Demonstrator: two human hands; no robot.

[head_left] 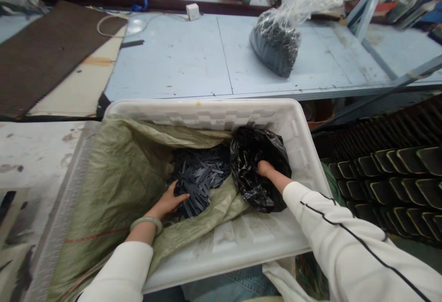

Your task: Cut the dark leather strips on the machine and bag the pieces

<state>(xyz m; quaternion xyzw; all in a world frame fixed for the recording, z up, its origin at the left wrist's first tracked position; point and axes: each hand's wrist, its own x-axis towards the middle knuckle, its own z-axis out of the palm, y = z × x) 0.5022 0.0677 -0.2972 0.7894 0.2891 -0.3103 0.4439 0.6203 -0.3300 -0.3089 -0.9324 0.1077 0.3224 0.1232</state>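
Note:
My left hand point(170, 200) reaches into a green woven sack point(127, 164) and lies against a heap of dark strips point(203, 173). Its thumb is spread from the forefinger; the other fingertips are hidden by the strips. A black plastic bag point(257, 196) with a wide mouth sits to the right of the sack. Inside that mouth is my right hand point(265, 168), its fingers curled closed; what they hold, if anything, is hidden. Sack and bag both lie in a white plastic tub point(311, 173).
Behind the tub is a pale blue table point(179, 67), bearing a clear bag of dark pieces point(276, 44) and a small white box point(192, 11). A brown sheet point(51, 58) lies at left. Stacked dark racks point(390, 182) and a metal frame point(368, 12) stand at right.

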